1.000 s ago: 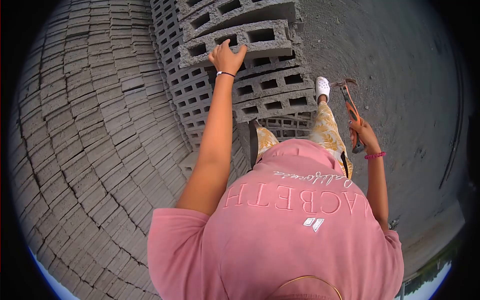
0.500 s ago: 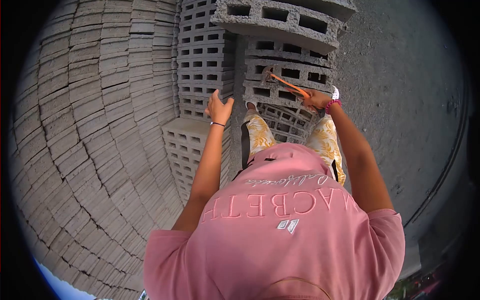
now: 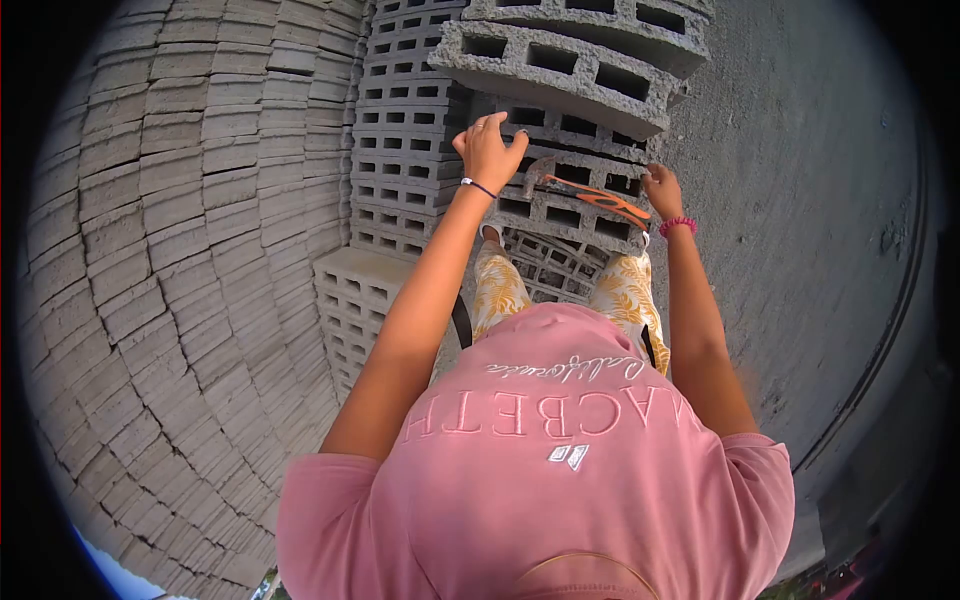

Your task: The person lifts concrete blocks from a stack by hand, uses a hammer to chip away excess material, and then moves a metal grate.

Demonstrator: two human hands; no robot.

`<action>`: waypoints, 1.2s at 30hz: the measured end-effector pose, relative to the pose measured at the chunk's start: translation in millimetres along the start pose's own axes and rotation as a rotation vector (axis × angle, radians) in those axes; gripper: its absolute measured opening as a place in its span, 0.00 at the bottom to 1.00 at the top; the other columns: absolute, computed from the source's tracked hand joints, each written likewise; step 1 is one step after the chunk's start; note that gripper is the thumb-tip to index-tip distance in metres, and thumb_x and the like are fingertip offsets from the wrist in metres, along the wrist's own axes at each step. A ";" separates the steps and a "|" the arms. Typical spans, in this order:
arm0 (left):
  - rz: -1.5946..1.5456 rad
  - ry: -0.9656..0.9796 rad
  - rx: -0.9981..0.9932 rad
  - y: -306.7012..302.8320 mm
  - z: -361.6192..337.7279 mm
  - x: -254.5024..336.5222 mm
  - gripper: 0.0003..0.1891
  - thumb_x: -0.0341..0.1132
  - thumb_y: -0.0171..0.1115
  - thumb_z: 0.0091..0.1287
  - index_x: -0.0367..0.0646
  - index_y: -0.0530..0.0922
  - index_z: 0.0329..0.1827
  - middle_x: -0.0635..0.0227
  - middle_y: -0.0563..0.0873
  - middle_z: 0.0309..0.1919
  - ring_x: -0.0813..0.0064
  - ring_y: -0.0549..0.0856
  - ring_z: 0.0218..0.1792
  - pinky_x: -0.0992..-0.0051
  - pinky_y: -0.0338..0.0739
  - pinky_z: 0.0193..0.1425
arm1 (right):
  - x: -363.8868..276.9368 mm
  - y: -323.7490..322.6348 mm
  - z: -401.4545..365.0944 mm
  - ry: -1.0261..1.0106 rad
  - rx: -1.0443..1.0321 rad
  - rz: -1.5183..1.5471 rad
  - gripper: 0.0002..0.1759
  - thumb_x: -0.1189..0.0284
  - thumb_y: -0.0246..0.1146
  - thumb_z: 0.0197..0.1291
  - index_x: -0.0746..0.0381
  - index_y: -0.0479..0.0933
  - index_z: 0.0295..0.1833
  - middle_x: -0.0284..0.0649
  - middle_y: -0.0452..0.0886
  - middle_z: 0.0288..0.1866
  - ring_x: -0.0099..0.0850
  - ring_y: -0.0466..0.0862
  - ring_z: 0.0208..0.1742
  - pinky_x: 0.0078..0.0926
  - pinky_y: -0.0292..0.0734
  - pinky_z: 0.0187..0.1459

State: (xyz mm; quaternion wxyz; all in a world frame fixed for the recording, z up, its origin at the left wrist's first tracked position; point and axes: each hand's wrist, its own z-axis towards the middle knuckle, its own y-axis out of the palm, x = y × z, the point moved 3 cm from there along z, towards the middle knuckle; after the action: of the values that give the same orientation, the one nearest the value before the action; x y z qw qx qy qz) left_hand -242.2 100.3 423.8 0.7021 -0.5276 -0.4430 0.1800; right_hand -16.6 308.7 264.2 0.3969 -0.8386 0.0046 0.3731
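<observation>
My left hand (image 3: 490,155) is open, thumb and fingers apart, over the left end of the stacked hollow blocks (image 3: 565,170). Nothing is in it. At the right end of the same stack is my right hand (image 3: 662,192), its fingers loosely bent and holding nothing; whether they touch the block is unclear. A hammer (image 3: 610,203) with an orange and black handle lies across the block tops, its head to the left near my left hand and its handle end close to my right hand.
More hollow blocks (image 3: 555,58) are piled just ahead. Tall stacks of hollow blocks (image 3: 405,130) stand to the left, beside a wide wall of stacked blocks (image 3: 180,230). Grey ground (image 3: 790,200) lies to the right. My feet are just below the hammer.
My right hand has let go of the hammer, which now rests on the blocks, and has shifted to the stack's right end. My left hand has moved right and forward, over the stack.
</observation>
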 end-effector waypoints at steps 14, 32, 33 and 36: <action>0.258 -0.346 -0.524 100.9 131.2 87.1 0.22 0.49 0.62 0.39 0.42 0.81 0.34 0.58 0.82 0.38 0.66 0.79 0.43 0.74 0.64 0.51 | 92.9 -66.4 -48.6 0.298 -0.122 0.513 0.14 0.73 0.53 0.52 0.67 0.74 0.44 0.42 0.79 0.40 0.29 0.78 0.42 0.24 0.71 0.45; 0.042 -0.105 -0.345 55.5 53.4 34.8 0.19 0.43 0.67 0.30 0.34 0.75 0.16 0.49 0.79 0.19 0.51 0.78 0.27 0.65 0.71 0.40 | 7.4 26.6 -20.7 0.420 0.267 1.028 0.19 0.61 0.45 0.60 0.62 0.73 0.46 0.32 0.75 0.30 0.20 0.71 0.24 0.17 0.67 0.25; 0.034 -0.074 -0.328 52.1 52.7 29.5 0.19 0.42 0.66 0.30 0.34 0.74 0.15 0.50 0.78 0.18 0.51 0.78 0.27 0.65 0.71 0.39 | 1.0 31.3 -8.3 0.452 0.317 1.025 0.21 0.59 0.43 0.61 0.61 0.73 0.47 0.31 0.74 0.30 0.20 0.70 0.25 0.17 0.67 0.26; 0.013 -0.049 -0.372 38.0 46.2 13.3 0.18 0.42 0.66 0.29 0.34 0.73 0.14 0.50 0.77 0.16 0.51 0.77 0.25 0.64 0.71 0.36 | -16.0 55.6 1.6 0.668 0.166 1.122 0.27 0.52 0.41 0.60 0.61 0.74 0.47 0.33 0.75 0.32 0.21 0.71 0.29 0.18 0.66 0.30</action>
State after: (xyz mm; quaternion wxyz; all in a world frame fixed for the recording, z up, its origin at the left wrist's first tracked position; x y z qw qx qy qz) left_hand -264.3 151.1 397.6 0.5803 -0.6466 -0.4823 0.1123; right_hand -46.0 267.0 236.7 0.1827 -0.7462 0.5930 0.2412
